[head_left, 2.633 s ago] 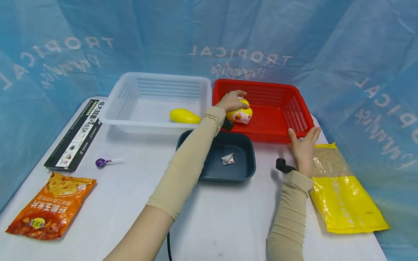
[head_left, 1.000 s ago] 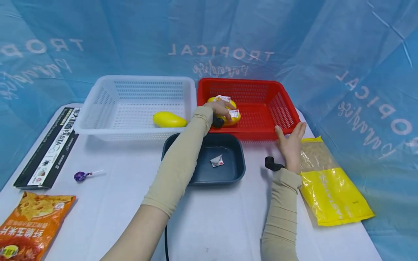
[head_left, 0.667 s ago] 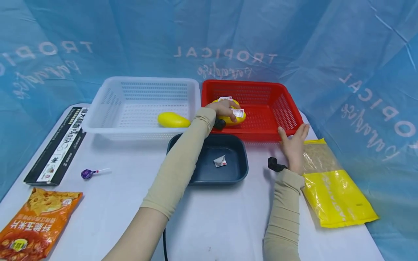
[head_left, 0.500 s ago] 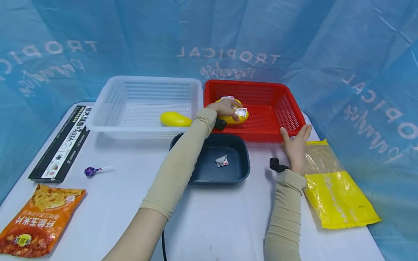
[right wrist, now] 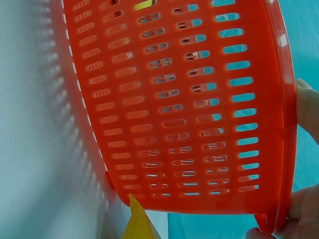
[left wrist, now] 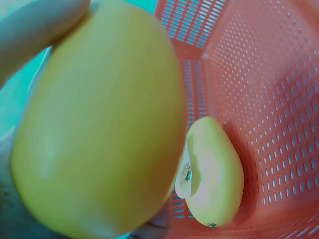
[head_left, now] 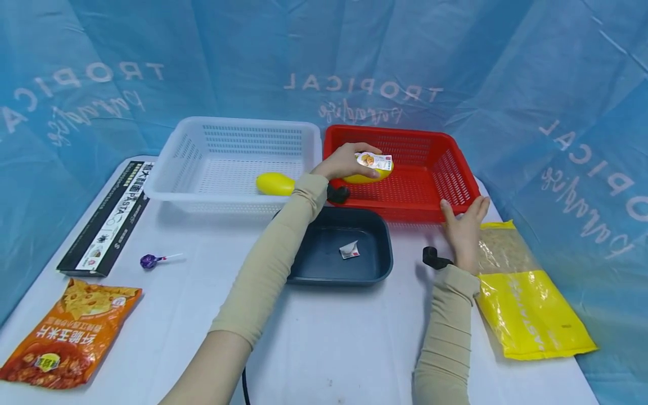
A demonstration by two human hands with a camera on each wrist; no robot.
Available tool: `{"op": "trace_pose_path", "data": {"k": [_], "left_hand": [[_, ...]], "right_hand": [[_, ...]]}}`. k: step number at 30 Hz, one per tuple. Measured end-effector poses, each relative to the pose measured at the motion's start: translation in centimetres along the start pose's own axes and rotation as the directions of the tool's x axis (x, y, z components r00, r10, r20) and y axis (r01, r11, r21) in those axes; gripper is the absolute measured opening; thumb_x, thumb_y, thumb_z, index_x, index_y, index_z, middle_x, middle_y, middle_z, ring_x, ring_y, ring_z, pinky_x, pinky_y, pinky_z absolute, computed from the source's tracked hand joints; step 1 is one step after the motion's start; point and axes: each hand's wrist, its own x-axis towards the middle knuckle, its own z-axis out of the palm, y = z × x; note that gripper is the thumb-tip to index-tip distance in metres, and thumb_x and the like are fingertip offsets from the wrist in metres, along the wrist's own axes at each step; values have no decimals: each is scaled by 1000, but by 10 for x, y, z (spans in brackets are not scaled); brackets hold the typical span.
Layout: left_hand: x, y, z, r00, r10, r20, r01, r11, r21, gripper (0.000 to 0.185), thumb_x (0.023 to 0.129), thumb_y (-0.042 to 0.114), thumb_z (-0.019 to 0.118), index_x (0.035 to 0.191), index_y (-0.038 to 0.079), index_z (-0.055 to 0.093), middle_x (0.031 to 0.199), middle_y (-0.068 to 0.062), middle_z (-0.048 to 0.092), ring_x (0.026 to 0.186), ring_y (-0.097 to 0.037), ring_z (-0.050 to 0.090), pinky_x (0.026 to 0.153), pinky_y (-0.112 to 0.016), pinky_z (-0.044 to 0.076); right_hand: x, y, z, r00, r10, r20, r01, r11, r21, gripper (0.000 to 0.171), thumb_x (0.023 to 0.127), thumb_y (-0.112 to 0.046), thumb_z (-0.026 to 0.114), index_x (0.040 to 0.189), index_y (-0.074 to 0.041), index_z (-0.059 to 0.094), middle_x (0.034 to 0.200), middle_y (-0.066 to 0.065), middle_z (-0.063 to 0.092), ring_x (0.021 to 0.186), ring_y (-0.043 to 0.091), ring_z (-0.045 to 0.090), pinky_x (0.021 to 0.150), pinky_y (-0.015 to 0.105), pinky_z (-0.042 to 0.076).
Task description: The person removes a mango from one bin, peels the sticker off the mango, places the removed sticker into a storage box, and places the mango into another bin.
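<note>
My left hand (head_left: 349, 162) grips a yellow mango (head_left: 369, 179) with a white printed label facing up, over the left part of the red basket (head_left: 415, 194). Close up in the left wrist view, the held mango (left wrist: 99, 124) fills much of the picture, with a finger (left wrist: 40, 30) on its upper end. A second mango (left wrist: 217, 174), also labelled, lies in the basket below; in the head view the hand and the held mango hide it. My right hand (head_left: 464, 236) holds the basket's right front corner, the thumb (right wrist: 308, 110) at the rim in the right wrist view.
A white basket (head_left: 233, 199) holding one mango (head_left: 275, 184) stands left of the red one. In front sits a dark tray (head_left: 349, 275) with a crumpled label (head_left: 349, 250). Around lie a pasta box (head_left: 108, 219), lollipop (head_left: 149, 261), orange snack bag (head_left: 76, 332) and yellow pasta bag (head_left: 536, 304).
My left hand has raised one mango off the basket's bottom; half a second ago two labelled mangoes showed there. My right hand keeps its place at the corner. The head view has shifted slightly.
</note>
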Motion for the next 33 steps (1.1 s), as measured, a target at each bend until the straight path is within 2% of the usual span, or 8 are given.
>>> {"op": "trace_pose_path", "data": {"k": [4, 10, 18, 21, 26, 33], "left_hand": [[-6, -2, 0, 999, 16, -33, -17, 1000, -26, 54, 82, 25, 77, 132, 17, 58, 131, -8, 53, 116, -24, 49, 86, -27, 52], [-20, -1, 4, 999, 20, -41, -22, 999, -42, 57, 81, 25, 78, 133, 19, 58, 129, -6, 55, 116, -23, 49, 85, -27, 54], [-42, 2, 9, 998, 29, -47, -25, 996, 86, 62, 79, 32, 79, 136, 24, 55, 139, -5, 50, 118, -20, 48, 85, -26, 54], [-53, 5, 9, 999, 21, -34, -17, 993, 119, 64, 79, 32, 79, 137, 27, 53, 137, -5, 50, 118, -19, 47, 85, -26, 54], [-74, 10, 7, 999, 26, -28, -23, 993, 116, 61, 81, 32, 77, 137, 25, 53, 132, -5, 52, 113, -18, 49, 85, -26, 53], [-112, 11, 8, 998, 50, -33, -48, 998, 36, 60, 80, 30, 78, 134, 23, 55, 127, -3, 55, 109, -18, 51, 84, -28, 53]], "right_hand": [[1, 2, 1, 1000, -6, 0, 6, 1000, 3, 98, 95, -56, 45, 152, -8, -17, 161, 11, -23, 151, 36, -1, 117, 56, 22], [1, 2, 1, 1000, -16, 2, 16, 1000, -9, 100, 94, -58, 45, 152, -7, -18, 160, 12, -25, 151, 36, -2, 116, 57, 22], [0, 1, 2, 1000, -4, 2, 4, 1000, -2, 97, 95, -56, 44, 152, -9, -19, 161, 10, -25, 151, 35, -2, 118, 56, 21], [0, 1, 2, 1000, 5, 3, -5, 1000, -9, 97, 95, -57, 44, 152, -9, -19, 161, 10, -25, 151, 35, -2, 117, 56, 21], [-1, 1, 2, 1000, 2, -1, -2, 1000, -7, 96, 95, -56, 43, 152, -8, -18, 161, 11, -24, 151, 35, -2, 118, 55, 19], [-2, 2, 3, 1000, 13, -2, -13, 1000, 16, 95, 95, -57, 43, 152, -11, -18, 161, 7, -26, 151, 33, -4, 119, 54, 20]]}}
